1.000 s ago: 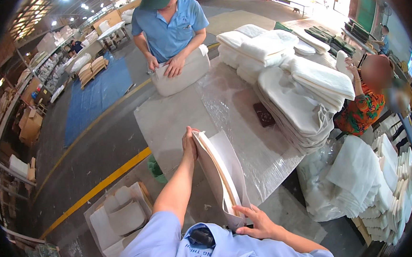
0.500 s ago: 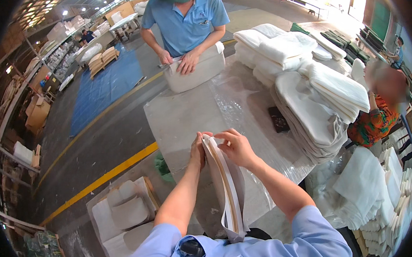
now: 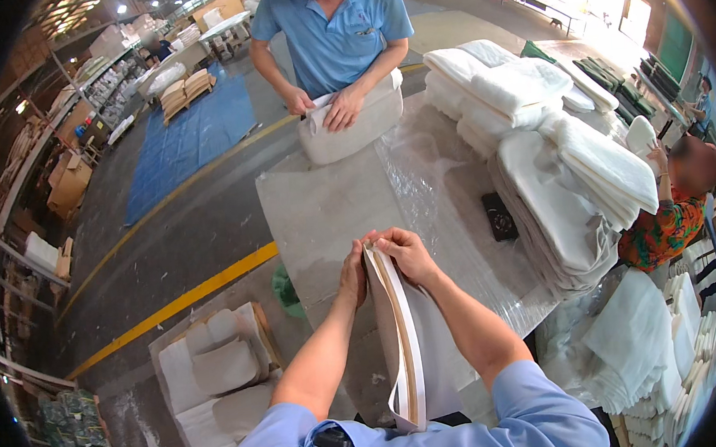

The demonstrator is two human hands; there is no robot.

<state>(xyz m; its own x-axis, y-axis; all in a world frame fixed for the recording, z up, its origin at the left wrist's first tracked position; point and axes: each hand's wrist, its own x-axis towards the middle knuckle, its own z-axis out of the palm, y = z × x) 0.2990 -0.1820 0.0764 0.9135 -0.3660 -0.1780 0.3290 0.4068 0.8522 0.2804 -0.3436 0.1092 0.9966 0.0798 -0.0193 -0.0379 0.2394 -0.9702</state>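
A long, flat padded panel [image 3: 424,360] stands on its edge between my arms, its near end by my shirt. It has a light grey cover with white borders, and a tan strip runs along its upper edge. My left hand [image 3: 352,272] lies along the left side of its far end, fingers closed on it. From the right, my right hand [image 3: 404,256] pinches the cover at that same end, its fingertips meeting the left ones. What exactly lies between the fingertips is hidden.
Across the table [image 3: 315,197], a co-worker in blue handles a grey-covered cushion [image 3: 352,132]. White padding [image 3: 502,80] and grey covers [image 3: 539,202] are piled at right beside a black object [image 3: 499,216]. Another person stands beyond. More cushion pieces [image 3: 223,366] lie low at left.
My right hand's fingers, raised and spread before, have closed onto the panel's far end. The left hand keeps its hold. The whole view has shifted slightly.
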